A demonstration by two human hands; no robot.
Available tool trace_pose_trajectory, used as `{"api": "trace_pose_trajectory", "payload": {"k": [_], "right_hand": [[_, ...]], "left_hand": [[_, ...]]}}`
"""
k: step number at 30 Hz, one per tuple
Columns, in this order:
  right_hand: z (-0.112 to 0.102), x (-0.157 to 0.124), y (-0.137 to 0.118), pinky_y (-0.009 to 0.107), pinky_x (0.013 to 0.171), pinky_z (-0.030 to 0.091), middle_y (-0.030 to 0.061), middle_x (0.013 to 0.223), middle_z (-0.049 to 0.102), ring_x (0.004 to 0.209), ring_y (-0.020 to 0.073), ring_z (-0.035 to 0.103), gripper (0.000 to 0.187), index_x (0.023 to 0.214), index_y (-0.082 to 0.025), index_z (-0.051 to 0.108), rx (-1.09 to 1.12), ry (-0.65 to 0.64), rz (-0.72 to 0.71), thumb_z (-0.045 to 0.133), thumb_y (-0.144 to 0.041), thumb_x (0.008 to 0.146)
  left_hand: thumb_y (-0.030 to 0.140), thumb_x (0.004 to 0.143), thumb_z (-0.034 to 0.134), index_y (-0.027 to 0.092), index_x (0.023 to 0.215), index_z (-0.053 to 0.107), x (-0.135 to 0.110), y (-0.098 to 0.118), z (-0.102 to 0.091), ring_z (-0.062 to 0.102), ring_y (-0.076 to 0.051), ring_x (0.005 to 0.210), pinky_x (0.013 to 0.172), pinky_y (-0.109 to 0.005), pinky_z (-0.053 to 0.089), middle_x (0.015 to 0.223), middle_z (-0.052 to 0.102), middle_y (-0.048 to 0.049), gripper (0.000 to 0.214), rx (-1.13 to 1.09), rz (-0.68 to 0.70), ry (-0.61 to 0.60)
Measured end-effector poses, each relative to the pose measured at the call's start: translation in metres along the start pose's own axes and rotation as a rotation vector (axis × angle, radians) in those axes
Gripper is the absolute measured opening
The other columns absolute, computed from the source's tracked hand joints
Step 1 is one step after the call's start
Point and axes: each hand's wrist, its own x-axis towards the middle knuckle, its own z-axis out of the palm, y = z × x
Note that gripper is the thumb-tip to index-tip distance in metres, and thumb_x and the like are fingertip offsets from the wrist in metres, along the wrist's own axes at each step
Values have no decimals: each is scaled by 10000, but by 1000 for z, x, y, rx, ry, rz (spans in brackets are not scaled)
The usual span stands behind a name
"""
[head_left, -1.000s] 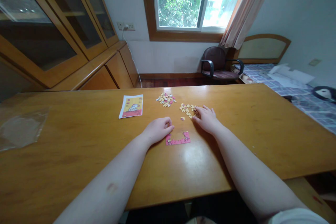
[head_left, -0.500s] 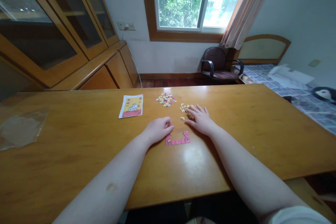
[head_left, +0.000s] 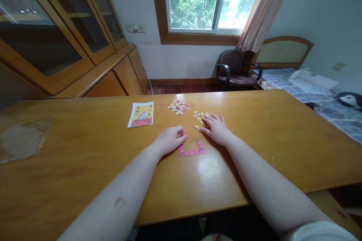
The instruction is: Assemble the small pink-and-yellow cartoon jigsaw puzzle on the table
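Observation:
My left hand [head_left: 171, 138] rests on the table with curled fingers, just beyond the upper left corner of a partly joined pink jigsaw puzzle [head_left: 191, 153]. Whatever its fingers may hold is hidden. The joined pieces form a shallow U, a bottom row with both sides rising. My right hand [head_left: 216, 127] lies palm down with fingers spread, fingertips on a small pile of yellow puzzle pieces [head_left: 198, 115] and partly covering it. One loose puzzle piece [head_left: 196, 127] sits between the hands. Farther back is a larger heap of mixed puzzle pieces [head_left: 178, 107].
A picture card [head_left: 141, 115] with a white animal on yellow and pink lies left of the heap. A clear plastic bag [head_left: 24, 139] is at the table's far left. Beyond the wooden table [head_left: 279, 135] stand a chair [head_left: 232, 67], a bed and a glass-door cabinet [head_left: 70, 19].
My right hand has shifted slightly to the right, uncovering a bit more of the yellow pieces. The left hand stays in place.

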Motion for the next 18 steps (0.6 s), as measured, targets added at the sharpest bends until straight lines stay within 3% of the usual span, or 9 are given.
{"api": "trace_pose_trajectory", "payload": {"k": [7,14,18], "right_hand": [[2,1,-4,584,1127,71,97,1509,350,1415,313,209,629,1421,-241,400,-7,32,10,447,-576,891],[3,1,-12,593,1129,23,75,1508,356,1427,303,176,641,1428,-235,392,-9,1,-152,456,-571,885],[0,3,-1,585,1130,77,89,1425,478,1376,293,295,513,1368,-215,471,-30,116,47,473,-436,905]], "left_hand": [[409,809,531,212,787,555,1,0,0,512,-148,611,538,-253,290,665,585,23,200,-4,3,-1],[417,813,521,207,784,540,2,-3,1,489,-137,587,541,-255,297,637,545,36,213,-49,15,27],[413,816,515,208,772,534,1,-4,1,482,-137,582,539,-255,294,614,512,42,211,-65,15,42]]}}
